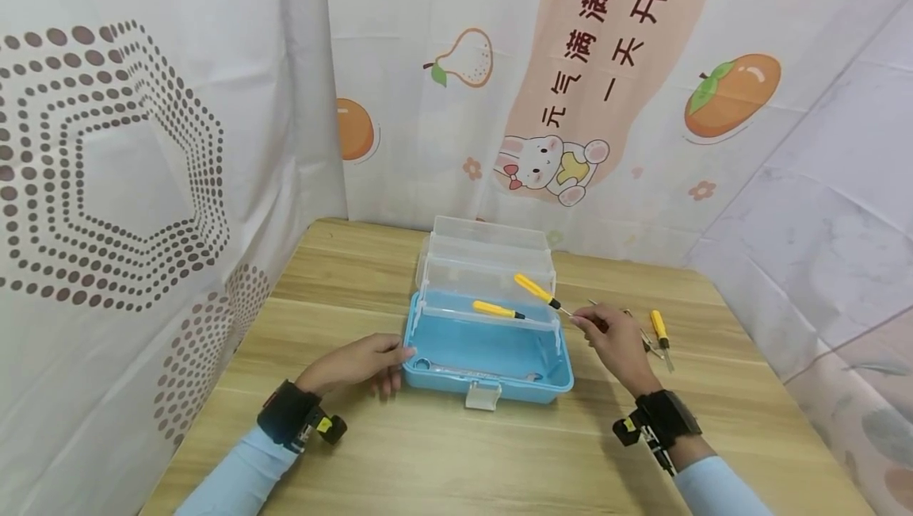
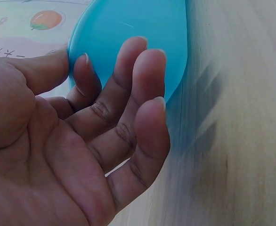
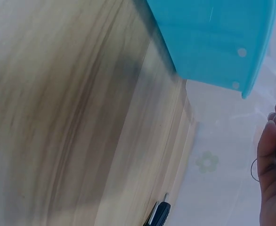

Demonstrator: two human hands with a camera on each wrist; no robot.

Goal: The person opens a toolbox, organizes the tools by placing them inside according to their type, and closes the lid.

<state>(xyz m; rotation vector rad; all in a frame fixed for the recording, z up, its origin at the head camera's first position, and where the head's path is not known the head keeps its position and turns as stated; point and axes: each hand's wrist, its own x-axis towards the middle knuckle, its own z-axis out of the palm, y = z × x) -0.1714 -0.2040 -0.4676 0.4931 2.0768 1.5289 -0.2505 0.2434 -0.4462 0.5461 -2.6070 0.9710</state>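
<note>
A light-blue toolbox (image 1: pixel 559 386) stands with its clear lid (image 1: pixel 492 232) folded back. My left hand (image 1: pixel 364 361) grips its left rim, thumb over the edge and index finger outside; the other fingers curve loosely by the wall in the left wrist view. By the shaft, my right hand (image 1: pixel 615 342) pinches a yellow-handled screwdriver (image 1: pixel 533 289), its handle pointing left over the box's right side. Another yellow screwdriver (image 1: pixel 494 309) lies in the clear upper tray (image 1: pixel 456 316). On the box floor rests a metal wrench (image 1: pixel 474 373), near the front wall.
Right of the box, a yellow screwdriver (image 1: pixel 659 327) lies on the wooden table (image 1: pixel 499 460) beside other thin metal tools, partly behind my right hand. A white latch (image 1: pixel 483 396) hangs at the box front. Printed curtains (image 1: pixel 399 143) stand behind and beside the table.
</note>
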